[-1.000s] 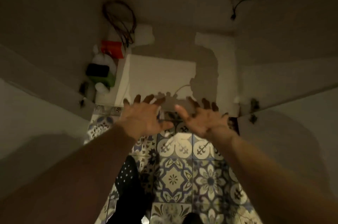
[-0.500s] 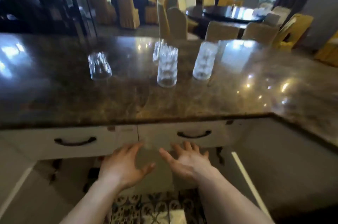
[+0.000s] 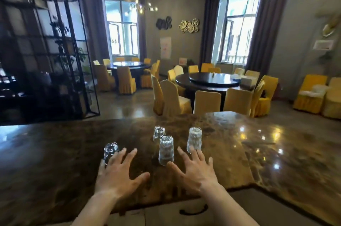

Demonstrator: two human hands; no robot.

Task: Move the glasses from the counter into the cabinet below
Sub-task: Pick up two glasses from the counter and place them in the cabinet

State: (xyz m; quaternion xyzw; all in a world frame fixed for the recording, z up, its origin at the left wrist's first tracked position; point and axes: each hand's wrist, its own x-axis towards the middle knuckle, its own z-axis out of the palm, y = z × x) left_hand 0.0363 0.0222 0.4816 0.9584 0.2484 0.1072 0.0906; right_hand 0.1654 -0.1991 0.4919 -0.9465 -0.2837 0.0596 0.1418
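Several clear glasses stand upside down on the brown marble counter (image 3: 55,161). A short glass (image 3: 110,151) is at the left, a tall ribbed glass (image 3: 166,151) in the middle, another tall glass (image 3: 194,140) to its right, and a small glass (image 3: 159,132) behind. My left hand (image 3: 118,174) hovers open above the counter, its fingertips next to the short glass. My right hand (image 3: 195,172) is open too, fingers spread between the two tall glasses, touching neither.
Below the counter edge a white drawer front with a black handle (image 3: 192,211) shows. The counter turns a corner at the right (image 3: 295,179). Beyond it lies a dining room with round tables (image 3: 215,81) and yellow chairs.
The view has swung up from inside the cabinet to the counter top. Both open hands have risen from the cabinet opening to above the counter, close to the glasses.
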